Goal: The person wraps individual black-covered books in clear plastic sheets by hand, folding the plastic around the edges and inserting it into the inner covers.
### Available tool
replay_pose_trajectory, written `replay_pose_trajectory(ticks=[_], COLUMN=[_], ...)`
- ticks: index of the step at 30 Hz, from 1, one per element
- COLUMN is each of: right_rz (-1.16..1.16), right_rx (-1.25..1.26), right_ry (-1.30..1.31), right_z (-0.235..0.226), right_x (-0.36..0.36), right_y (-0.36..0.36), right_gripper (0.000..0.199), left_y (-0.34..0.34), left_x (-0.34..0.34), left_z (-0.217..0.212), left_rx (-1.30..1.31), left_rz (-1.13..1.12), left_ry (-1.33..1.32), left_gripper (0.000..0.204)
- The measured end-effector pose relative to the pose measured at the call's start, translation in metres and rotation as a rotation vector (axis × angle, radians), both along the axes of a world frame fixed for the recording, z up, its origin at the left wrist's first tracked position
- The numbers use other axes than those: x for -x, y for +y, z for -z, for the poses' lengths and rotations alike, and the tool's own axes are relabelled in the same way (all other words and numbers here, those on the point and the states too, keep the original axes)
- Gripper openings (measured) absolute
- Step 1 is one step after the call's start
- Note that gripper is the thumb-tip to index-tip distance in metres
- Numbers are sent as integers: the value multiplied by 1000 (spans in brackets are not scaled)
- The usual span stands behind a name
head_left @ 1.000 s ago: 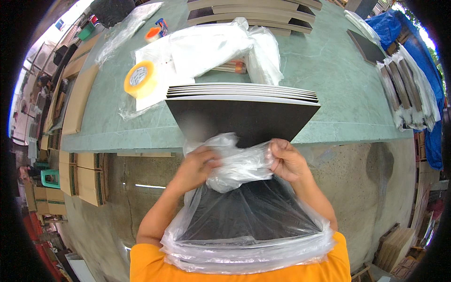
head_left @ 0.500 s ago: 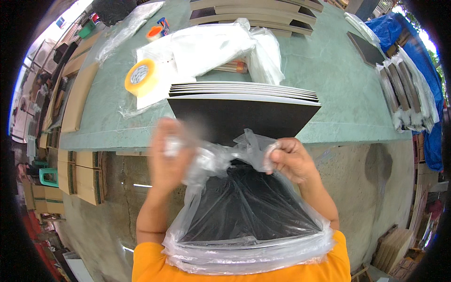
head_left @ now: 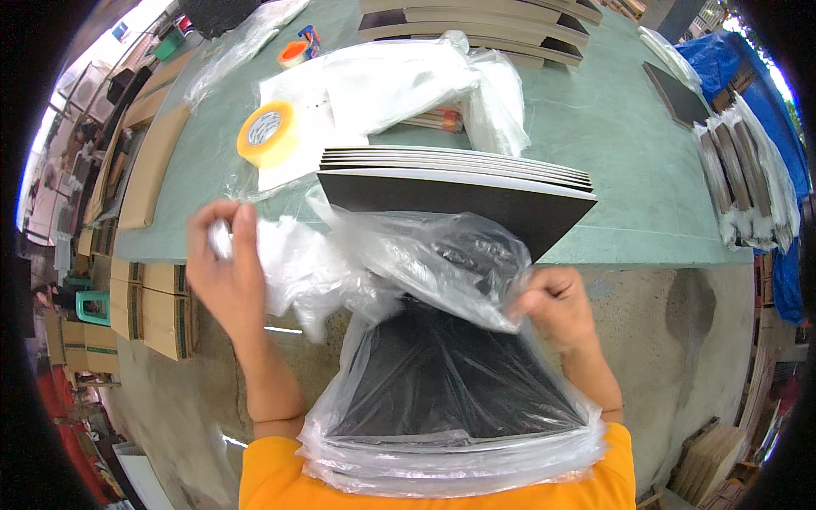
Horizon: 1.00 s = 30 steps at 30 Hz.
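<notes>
A clear plastic bag (head_left: pixel 425 255) stretches loosely between my two hands. My left hand (head_left: pixel 225 268) is closed on its bunched, whitish end at the left. On the other side, my right hand (head_left: pixel 558 308) pinches the bag's edge between thumb and fingers. Below them, against my body, leans a stack of black panels (head_left: pixel 450 374) covered in clear plastic film, its layers showing along the lower edge. Just beyond the bag, at the table's front edge, several black boards with white edges (head_left: pixel 459 200) stand in a tilted row; the bag partly covers the front one.
On the green table (head_left: pixel 595 110) lie white plastic sheets (head_left: pixel 391 81), a roll of clear yellowish tape (head_left: pixel 265 134) and an orange tape dispenser (head_left: pixel 293 54). Stacked panels (head_left: pixel 476 30) sit at the back, with plastic-wrapped panels (head_left: pixel 735 174) at right. Cartons (head_left: pixel 161 310) stand at left.
My left hand has moved left and up, drawing the bunched plastic out with it. The bag has spread wider between my hands. My right hand has shifted slightly right and down.
</notes>
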State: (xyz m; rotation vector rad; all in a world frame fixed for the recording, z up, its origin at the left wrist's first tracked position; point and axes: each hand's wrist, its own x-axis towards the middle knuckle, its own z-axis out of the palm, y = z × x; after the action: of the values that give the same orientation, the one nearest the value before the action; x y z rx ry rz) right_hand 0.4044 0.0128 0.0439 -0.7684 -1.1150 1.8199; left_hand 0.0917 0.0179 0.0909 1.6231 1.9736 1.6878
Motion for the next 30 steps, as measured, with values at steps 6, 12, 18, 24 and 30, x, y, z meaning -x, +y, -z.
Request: replay_pose_trajectory(ticks=[6,12,18,24,30], right_rz=[258,-202,-799,-973,-616], right_rx=[-810,-263,-502,-270,-1126], right_ry=[34,-6,-266,67,-1459], right_z=[-57,-13,-12,16,10], right_x=[41,22,31,-22,-32], right_y=[9,27,19,23,14], right_gripper=[26,34,22,19,21], left_y=[-29,-3,6,22,-26], left_x=[-98,-73,-63,-34,-39], left_z=[12,-2,-17,-10,-1], left_rx=[553,689,698,756,683], left_rz=[1268,1222,1182,1788,1414], left_ry=[169,-125,-648,-233,830], left_gripper=[27,22,19,14,16])
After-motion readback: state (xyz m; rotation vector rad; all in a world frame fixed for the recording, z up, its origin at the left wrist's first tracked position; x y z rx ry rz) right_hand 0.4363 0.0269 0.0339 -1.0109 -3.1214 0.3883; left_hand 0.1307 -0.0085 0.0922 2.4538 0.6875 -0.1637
